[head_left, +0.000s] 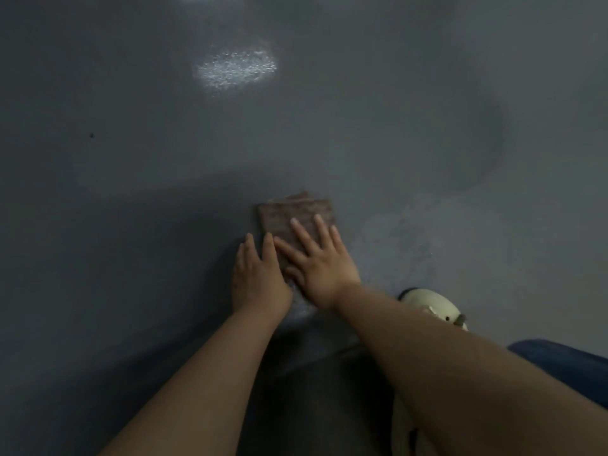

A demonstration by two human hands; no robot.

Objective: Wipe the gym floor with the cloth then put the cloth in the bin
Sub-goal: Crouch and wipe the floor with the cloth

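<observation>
From the head camera: you've got the cloth (pixel 296 213) folded into a small brownish pad, lying flat on the grey floor (pixel 131 126), and that fold makes sense, since it gives your palms a thick, even face to push on. Your right hand (pixel 320 261) lies spread on top of it, fingers straight, pressing down, not clutching anything. Your left hand (pixel 256 274) is flat too, just beside the right, its fingertips at the cloth's near left edge, likely there to steady the pad and add weight. Beyond your fingertips, well ahead, a pale bright patch (pixel 235 69) shows on the floor. Behind your right wrist sits a cream shoe (pixel 431 306). No bin is in sight, so I'd judge you're in the wiping step.
</observation>
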